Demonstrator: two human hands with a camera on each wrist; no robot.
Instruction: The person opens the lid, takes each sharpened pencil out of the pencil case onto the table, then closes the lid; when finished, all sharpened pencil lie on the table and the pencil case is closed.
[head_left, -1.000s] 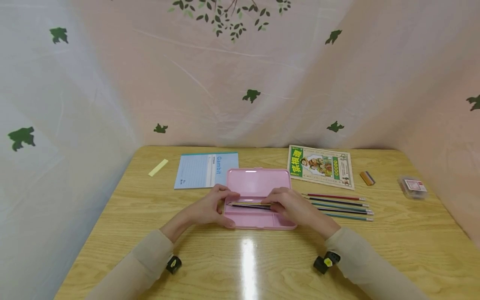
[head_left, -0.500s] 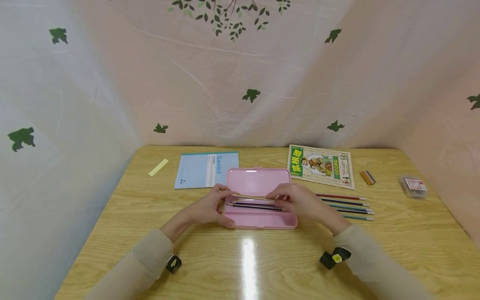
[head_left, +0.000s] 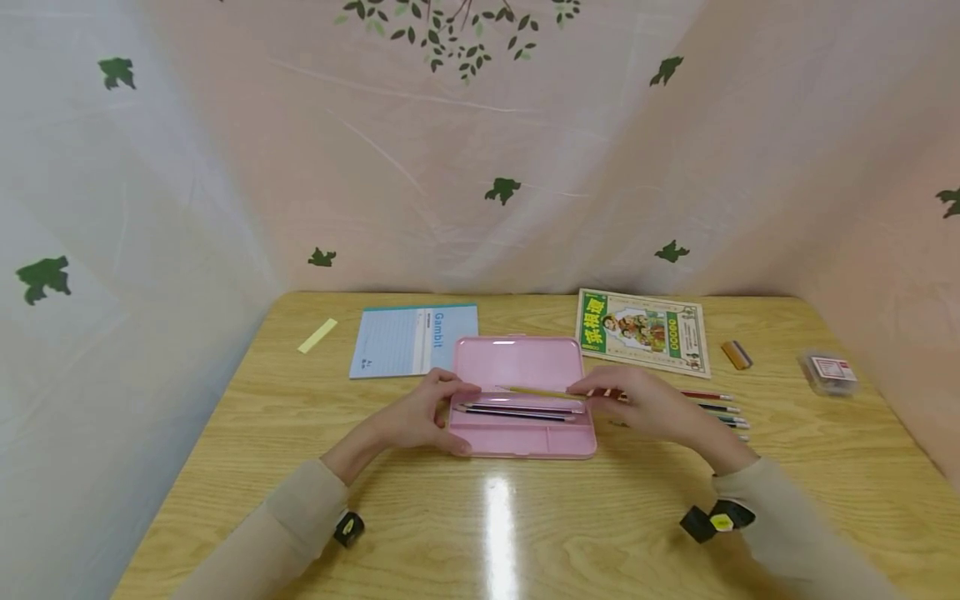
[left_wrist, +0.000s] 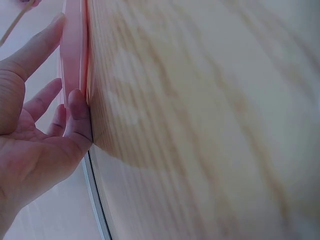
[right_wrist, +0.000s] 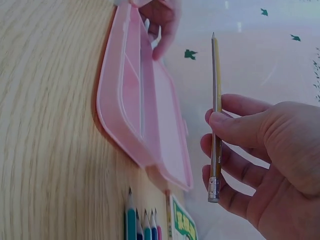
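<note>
A pink pencil case lies with its lid folded back on the wooden table. My left hand grips its left end, thumb at the front corner and fingers at the back; the left wrist view shows fingertips against its pink wall. Inside the long compartment rest a few dark pencils. Between thumb and fingers my right hand pinches a yellow pencil with a silver ferrule, above the right end of the case. Its sharpened tip points left, over the case.
Several pencils lie right of the case, partly hidden by the right hand. Behind are a blue notebook and an illustrated booklet. A yellow strip lies left; a small orange-and-blue item and a clear box lie right.
My right hand has lifted the yellow pencil out of the case and moved right with it, uncovering the dark pencils inside. The left hand has stayed on the case.
</note>
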